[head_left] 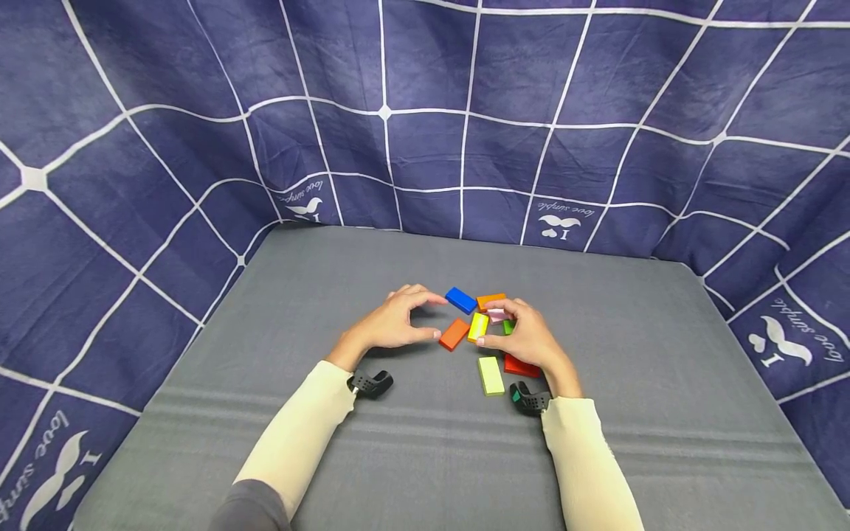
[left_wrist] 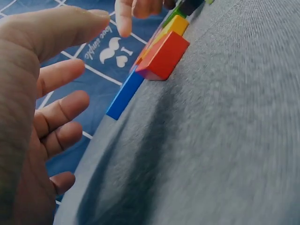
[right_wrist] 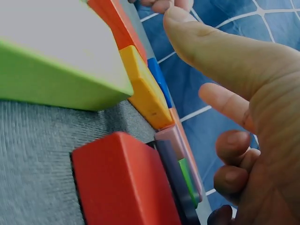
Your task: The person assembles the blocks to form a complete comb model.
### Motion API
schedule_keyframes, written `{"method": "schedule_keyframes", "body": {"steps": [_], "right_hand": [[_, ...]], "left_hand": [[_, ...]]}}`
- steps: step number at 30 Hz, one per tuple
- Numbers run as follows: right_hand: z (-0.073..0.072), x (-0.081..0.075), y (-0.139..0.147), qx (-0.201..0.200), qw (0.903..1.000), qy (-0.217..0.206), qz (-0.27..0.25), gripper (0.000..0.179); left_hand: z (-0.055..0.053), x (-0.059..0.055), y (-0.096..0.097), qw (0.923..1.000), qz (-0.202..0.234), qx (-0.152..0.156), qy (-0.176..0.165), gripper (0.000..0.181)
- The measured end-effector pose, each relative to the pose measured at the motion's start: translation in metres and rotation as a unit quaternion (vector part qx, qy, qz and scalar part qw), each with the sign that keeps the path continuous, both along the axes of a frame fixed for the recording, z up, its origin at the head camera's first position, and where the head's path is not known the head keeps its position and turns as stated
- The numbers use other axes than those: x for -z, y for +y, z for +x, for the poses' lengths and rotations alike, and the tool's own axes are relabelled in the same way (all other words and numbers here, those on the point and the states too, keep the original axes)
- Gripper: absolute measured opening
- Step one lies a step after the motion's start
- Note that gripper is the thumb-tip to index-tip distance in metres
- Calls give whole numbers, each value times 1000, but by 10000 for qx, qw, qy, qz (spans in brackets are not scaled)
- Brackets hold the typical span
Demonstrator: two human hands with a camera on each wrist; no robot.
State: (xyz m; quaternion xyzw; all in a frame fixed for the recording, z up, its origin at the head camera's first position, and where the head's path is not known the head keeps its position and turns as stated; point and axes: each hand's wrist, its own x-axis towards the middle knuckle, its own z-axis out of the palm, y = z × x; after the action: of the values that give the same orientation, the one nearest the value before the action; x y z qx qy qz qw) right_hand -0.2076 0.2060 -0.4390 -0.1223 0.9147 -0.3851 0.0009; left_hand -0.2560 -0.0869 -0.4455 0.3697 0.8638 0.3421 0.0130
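Observation:
Several coloured rectangular blocks lie close together on the grey surface. Just right of my left hand [head_left: 395, 321] are an orange-red block [head_left: 454, 335] and a blue block [head_left: 461, 300]. That hand has its thumb and fingers spread, with nothing between them. My right hand [head_left: 531, 339] hovers over the right side of the group, thumb tip by a yellow block [head_left: 478, 327]. Its fingers partly cover an orange block [head_left: 491, 299], a pink block [head_left: 495, 316] and a green block [head_left: 508, 327]. In the right wrist view this hand's thumb and fingers stand apart, holding nothing.
Nearer my body lie a pale yellow-green block [head_left: 491, 376] and a red block [head_left: 521, 366]. A dark block [right_wrist: 176, 178] stands beside the red one in the right wrist view. A blue cloth with white lines [head_left: 425, 147] hangs behind the grey surface [head_left: 412, 457].

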Motion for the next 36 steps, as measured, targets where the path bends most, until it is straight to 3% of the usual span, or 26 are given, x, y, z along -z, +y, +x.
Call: {"method": "schedule_keyframes", "body": {"steps": [6,10,14,24,36], "right_hand": [[-2,5,-3,98,9997,-127,206,66],[-2,9,-4,190,9986,-84,478,65],[-3,12,-4,189,9977,-11,643,65],[-6,9,-3,95,9969,37,781,64],[-6,12,-4,99,9966,107,813,61]], "left_hand": [[-4,8,10,9998,-25,58,-187,56],[-6,15,14,9995,-242,-72,-208,54],[-8,19,15,9985,-515,-8,-180,56],[-13,15,16,9935,-1114,233,-53,62],[-13,14,19,9925,-1200,230,-48,62]]}}
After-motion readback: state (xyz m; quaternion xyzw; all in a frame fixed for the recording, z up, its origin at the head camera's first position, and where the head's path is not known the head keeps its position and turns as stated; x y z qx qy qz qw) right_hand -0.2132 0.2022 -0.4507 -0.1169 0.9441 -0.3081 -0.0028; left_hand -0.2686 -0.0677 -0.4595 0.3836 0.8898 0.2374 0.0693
